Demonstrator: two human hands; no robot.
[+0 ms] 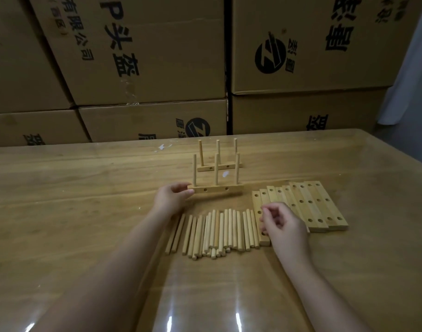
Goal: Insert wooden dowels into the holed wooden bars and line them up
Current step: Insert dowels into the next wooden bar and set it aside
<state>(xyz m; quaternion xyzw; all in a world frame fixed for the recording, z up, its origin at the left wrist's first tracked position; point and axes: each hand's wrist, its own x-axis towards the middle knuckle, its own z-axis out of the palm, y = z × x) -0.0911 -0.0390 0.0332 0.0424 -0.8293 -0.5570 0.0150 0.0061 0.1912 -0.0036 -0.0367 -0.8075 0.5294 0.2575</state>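
Observation:
Two holed wooden bars stand on the table, each with three upright dowels. The near bar (217, 188) has my left hand (172, 197) at its left end, thumb and fingers pinching it. The far bar (219, 167) stands right behind it, parallel. A row of loose dowels (214, 232) lies in front of me. Several empty holed bars (310, 204) lie side by side to the right. My right hand (283, 224) hovers over the leftmost empty bars with fingers loosely curled, holding nothing that I can see.
The wooden table (85, 200) has a glossy cover. Stacked cardboard boxes (145, 68) form a wall just behind its far edge. A pale curtain or wall (416, 68) shows at the far right.

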